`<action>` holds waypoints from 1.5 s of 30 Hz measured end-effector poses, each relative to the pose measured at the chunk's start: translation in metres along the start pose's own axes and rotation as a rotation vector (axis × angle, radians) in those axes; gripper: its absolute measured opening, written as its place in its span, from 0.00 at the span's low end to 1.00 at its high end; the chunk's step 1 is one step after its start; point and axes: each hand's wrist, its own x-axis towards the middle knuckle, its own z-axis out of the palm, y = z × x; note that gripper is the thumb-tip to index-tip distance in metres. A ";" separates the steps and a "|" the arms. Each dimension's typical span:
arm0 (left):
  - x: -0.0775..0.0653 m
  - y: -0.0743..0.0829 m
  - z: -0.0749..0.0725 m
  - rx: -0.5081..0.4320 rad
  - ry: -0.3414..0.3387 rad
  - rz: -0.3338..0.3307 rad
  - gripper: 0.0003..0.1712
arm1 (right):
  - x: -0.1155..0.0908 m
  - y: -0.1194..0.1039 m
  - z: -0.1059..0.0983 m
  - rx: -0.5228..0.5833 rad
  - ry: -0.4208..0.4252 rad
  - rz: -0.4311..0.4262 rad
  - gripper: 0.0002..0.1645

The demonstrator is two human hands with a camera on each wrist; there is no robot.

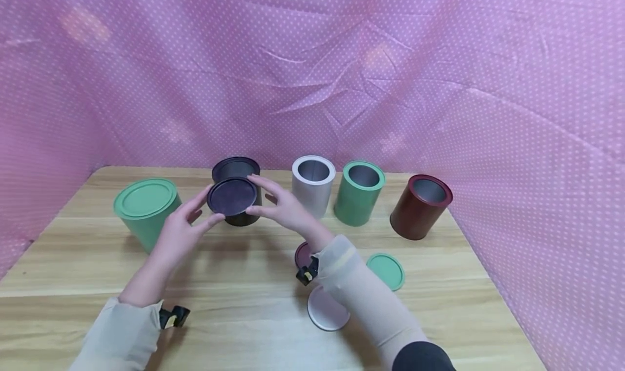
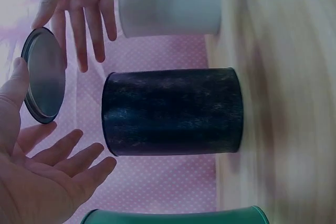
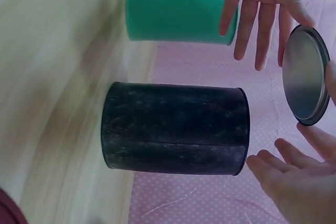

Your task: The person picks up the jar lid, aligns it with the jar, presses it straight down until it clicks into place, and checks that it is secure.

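A round black tin lid (image 1: 232,196) is held up in front of the black can (image 1: 239,219), overlapping its mouth in the head view. My left hand (image 1: 179,231) pinches the lid's left edge between thumb and forefinger. On the opposite edge, my right hand (image 1: 287,212) grips it the same way, other fingers spread. Both wrist views show a gap between the lid (image 2: 47,74) and the top of the upright can (image 3: 176,128). The lid's silvery underside (image 3: 303,74) faces the can.
A lidded green can (image 1: 148,211) stands at the left. Open white (image 1: 314,194), green (image 1: 358,203) and dark red (image 1: 417,213) cans stand to the right. Red (image 1: 303,254), white (image 1: 328,310) and green (image 1: 387,272) lids lie near my right forearm. Pink dotted cloth (image 1: 312,72) hangs behind.
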 end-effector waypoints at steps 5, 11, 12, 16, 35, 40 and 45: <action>0.012 -0.003 0.002 -0.039 0.012 0.042 0.43 | 0.007 0.000 -0.003 0.002 0.011 -0.013 0.44; 0.026 -0.007 0.006 -0.018 0.019 0.055 0.43 | 0.015 0.001 -0.006 -0.021 0.028 -0.009 0.44; 0.028 -0.008 0.005 -0.019 0.020 0.051 0.43 | 0.018 0.002 -0.006 -0.019 0.022 -0.004 0.45; 0.038 -0.008 0.004 -0.038 0.020 0.043 0.43 | 0.029 0.003 -0.009 -0.007 0.008 0.025 0.44; 0.065 -0.027 0.001 -0.095 0.011 0.065 0.41 | 0.057 0.019 -0.004 -0.001 0.063 0.055 0.42; 0.069 -0.032 0.002 -0.126 -0.003 0.048 0.41 | 0.061 0.023 -0.002 0.004 0.067 0.068 0.41; 0.077 -0.033 0.001 -0.103 -0.014 0.024 0.42 | 0.067 0.027 -0.004 0.003 0.071 0.067 0.40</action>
